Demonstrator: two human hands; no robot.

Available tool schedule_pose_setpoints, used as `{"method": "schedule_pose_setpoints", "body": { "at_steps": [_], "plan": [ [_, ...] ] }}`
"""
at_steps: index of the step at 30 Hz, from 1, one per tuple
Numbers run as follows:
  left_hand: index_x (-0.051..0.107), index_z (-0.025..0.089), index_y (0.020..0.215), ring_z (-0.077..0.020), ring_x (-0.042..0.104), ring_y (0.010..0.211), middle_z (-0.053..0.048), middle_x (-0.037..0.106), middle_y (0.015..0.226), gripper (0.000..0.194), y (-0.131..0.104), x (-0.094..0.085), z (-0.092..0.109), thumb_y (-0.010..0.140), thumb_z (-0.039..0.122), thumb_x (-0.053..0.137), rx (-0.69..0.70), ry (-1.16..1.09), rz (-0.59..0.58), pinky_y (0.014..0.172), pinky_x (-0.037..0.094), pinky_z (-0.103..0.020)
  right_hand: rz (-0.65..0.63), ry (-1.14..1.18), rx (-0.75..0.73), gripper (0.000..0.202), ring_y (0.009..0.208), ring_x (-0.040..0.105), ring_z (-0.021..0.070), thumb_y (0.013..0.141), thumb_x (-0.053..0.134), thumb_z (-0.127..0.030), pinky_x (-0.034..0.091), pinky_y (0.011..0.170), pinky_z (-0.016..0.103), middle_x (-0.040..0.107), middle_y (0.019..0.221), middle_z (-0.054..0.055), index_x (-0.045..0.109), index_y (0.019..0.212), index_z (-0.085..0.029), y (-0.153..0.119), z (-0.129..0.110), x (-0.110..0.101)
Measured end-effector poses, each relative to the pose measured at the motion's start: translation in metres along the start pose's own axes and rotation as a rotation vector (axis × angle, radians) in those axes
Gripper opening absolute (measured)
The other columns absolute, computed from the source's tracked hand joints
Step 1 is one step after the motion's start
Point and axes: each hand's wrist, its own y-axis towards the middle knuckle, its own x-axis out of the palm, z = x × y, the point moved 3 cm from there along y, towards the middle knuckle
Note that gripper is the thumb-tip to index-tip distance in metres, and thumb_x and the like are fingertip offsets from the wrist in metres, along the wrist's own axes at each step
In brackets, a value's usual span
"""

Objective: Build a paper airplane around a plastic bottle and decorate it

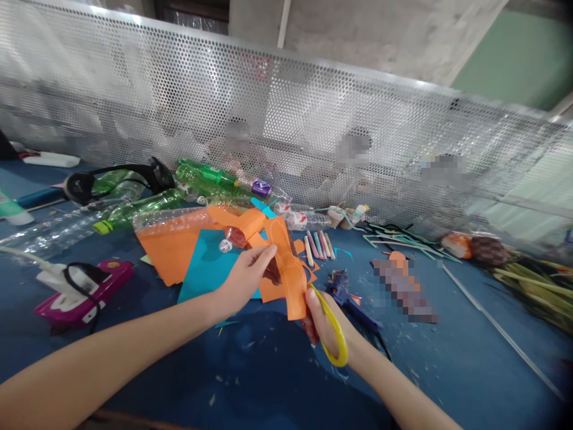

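An orange paper strip [292, 286] with a drawn outline near its top hangs between my hands. My left hand [250, 269] pinches its left edge between thumb and fingers. Yellow-handled scissors [336, 334] are in my right hand [324, 322], whose fingers wrap round the handle at the strip's lower right; the blades are hidden behind the paper. Just behind my left hand lie a clear bottle with orange paper shapes [244, 224] and a blue sheet [208, 263]. Orange scraps lie under and beside the strip.
A blue glue gun [353, 304] lies right of my right hand, near several chalk-like sticks [320, 245]. Plastic bottles [143, 203] and headphones [120, 179] are at the back left. A magenta power strip [85, 292] sits left. A perforated metal screen [290, 119] borders the blue table [447, 358].
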Motion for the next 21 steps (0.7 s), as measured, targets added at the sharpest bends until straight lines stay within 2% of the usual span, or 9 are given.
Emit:
{"method": "schedule_pose_setpoints", "body": {
  "at_steps": [7, 15, 21],
  "plan": [
    [0.055, 0.016, 0.063, -0.0137, 0.055, 0.058, -0.001, 0.056, 0.060, 0.033, -0.0004, 0.0005, 0.0010, 0.088, 0.039, 0.050, 0.002, 0.007, -0.013, 0.059, 0.046, -0.026, 0.026, 0.037, 0.034, 0.058, 0.030, 0.038, 0.0078, 0.081, 0.031, -0.073, 0.032, 0.031, 0.020, 0.036, 0.040, -0.006, 0.036, 0.056, -0.022, -0.0014, -0.0055, 0.0022],
    [0.056, 0.016, 0.063, -0.0132, 0.055, 0.059, 0.000, 0.057, 0.061, 0.032, 0.0022, -0.0021, -0.0021, 0.087, 0.038, 0.052, -0.006, 0.014, 0.010, 0.060, 0.046, -0.025, 0.020, 0.018, 0.061, 0.061, 0.029, 0.038, 0.0078, 0.081, 0.025, -0.075, 0.031, 0.029, 0.019, 0.034, 0.036, -0.006, 0.034, 0.052, -0.022, -0.0027, -0.0085, 0.0028],
    [0.057, 0.019, 0.079, -0.0123, 0.055, 0.062, 0.002, 0.057, 0.068, 0.022, 0.0082, -0.0064, -0.0023, 0.084, 0.040, 0.059, -0.010, -0.044, 0.038, 0.061, 0.046, -0.024, 0.014, -0.002, 0.084, 0.058, 0.027, 0.038, 0.0076, 0.081, 0.027, -0.074, 0.029, 0.028, 0.019, 0.035, 0.037, -0.007, 0.035, 0.055, -0.022, -0.0026, -0.0072, 0.0039]
  ]
}}
